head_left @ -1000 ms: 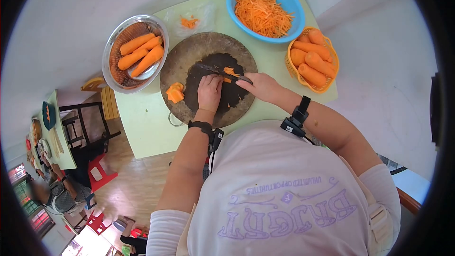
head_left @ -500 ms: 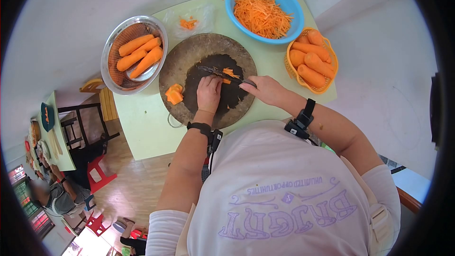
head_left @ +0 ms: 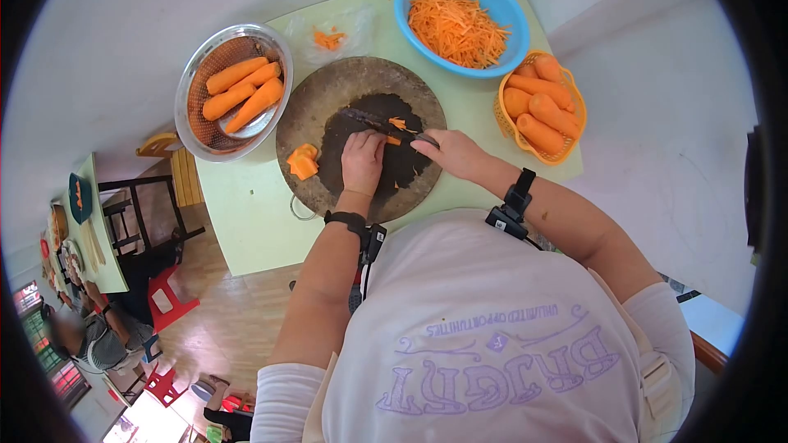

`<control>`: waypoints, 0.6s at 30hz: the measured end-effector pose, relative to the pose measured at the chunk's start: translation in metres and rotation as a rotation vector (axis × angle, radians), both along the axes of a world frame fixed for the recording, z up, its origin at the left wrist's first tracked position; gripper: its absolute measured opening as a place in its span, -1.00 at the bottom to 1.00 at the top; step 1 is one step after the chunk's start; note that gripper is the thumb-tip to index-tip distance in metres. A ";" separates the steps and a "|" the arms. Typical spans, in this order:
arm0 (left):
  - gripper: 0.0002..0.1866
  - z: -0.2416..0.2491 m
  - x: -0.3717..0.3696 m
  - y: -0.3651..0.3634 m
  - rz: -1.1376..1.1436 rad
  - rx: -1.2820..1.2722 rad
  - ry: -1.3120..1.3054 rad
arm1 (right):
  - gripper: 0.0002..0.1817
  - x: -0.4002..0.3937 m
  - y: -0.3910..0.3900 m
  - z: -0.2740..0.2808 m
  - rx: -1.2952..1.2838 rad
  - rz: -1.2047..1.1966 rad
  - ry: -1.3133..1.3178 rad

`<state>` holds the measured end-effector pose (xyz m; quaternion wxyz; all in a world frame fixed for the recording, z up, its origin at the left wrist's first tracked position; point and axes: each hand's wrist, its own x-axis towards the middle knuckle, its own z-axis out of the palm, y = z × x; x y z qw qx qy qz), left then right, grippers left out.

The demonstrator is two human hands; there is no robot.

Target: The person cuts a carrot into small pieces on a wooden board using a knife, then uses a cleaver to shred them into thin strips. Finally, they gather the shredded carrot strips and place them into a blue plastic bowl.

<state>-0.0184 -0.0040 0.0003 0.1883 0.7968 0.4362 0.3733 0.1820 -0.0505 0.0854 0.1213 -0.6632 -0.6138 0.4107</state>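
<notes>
On a round wooden chopping board (head_left: 316, 107) with a dark wet middle, my right hand (head_left: 456, 152) grips the handle of a dark-bladed knife (head_left: 367, 118). The blade points left, just beyond my left hand (head_left: 363, 162). My left fingers are bent and pressed down on the board beside the blade; a small orange carrot piece (head_left: 393, 141) shows at their right side, most of what they hold being hidden. A few thin carrot strips (head_left: 400, 124) lie past the blade. Cut carrot slices (head_left: 303, 162) are heaped at the board's left.
A steel bowl (head_left: 185, 98) of whole carrots stands left of the board. Behind are a plastic bag (head_left: 359, 29) with carrot bits and a blue basin (head_left: 520, 29) of shreds. A yellow basket (head_left: 552, 155) of carrots sits right. Another person (head_left: 103, 336) is far left.
The knife handle and my right hand have shifted slightly left and the blade lies a little differently. My left hand stays almost where it was.
</notes>
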 end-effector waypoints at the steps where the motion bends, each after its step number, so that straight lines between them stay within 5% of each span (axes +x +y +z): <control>1: -0.91 0.000 0.000 0.000 0.000 0.004 0.000 | -0.44 0.002 0.000 -0.002 -0.001 -0.015 0.046; 18: -0.91 0.001 0.000 0.000 -0.001 0.010 -0.001 | -0.43 0.004 -0.005 0.027 -0.049 0.024 -0.017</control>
